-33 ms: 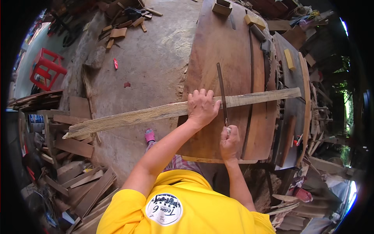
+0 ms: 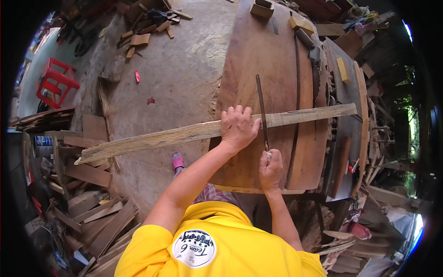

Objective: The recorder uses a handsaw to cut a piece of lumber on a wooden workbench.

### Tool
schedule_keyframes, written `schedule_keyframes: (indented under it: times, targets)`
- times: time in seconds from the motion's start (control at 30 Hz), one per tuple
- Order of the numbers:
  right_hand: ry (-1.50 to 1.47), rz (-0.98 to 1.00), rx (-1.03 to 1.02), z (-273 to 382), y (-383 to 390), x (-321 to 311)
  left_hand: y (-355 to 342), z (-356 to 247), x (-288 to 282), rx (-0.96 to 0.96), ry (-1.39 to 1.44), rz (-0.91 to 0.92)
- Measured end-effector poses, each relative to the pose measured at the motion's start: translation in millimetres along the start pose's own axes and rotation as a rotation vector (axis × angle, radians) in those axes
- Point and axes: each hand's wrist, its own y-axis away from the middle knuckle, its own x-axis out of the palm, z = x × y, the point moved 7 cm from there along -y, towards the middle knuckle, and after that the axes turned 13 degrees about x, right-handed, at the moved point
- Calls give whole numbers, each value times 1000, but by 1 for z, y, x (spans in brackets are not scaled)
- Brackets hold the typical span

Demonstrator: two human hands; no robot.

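A long rough board (image 2: 161, 135) lies crosswise over a brown wooden worktable (image 2: 258, 51), its left end reaching out past the table's edge. My left hand (image 2: 238, 128) presses on the board from above, its fingers curled over the far edge and the thumb beside the blade. Just right of that thumb, a handsaw (image 2: 261, 99) crosses the board, its dark blade seen nearly edge-on and pointing away from me. My right hand (image 2: 271, 170) is closed around the saw's handle, on the near side of the board. How deep the blade sits in the wood cannot be seen.
Wood blocks (image 2: 301, 25) and a dark power tool (image 2: 315, 57) sit at the table's far right. Scrap planks (image 2: 99, 226) pile up at the lower left, beneath a paint can (image 2: 44, 146). A red stool (image 2: 57, 82) stands at the far left. Offcuts (image 2: 140, 39) lie on the floor.
The saw and my right hand have shifted very slightly toward me and to the left. The board and my left hand are practically where they were.
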Motion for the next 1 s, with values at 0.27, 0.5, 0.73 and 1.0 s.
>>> schedule_keyframes:
  times: [0.27,0.5,0.73,1.0]
  targets:
    - [126,60,-72,-1,9,-4,-4,-7,1,44,-105,17]
    - [231,118,-5,-7,16,-4,-3,-6,4,40,-93,39]
    - [264,118,3,16,-25,19,-11,-10,6,33,-51,54]
    - [302,168,1,22,-27,18,-12,-2,-5,38,-64,3]
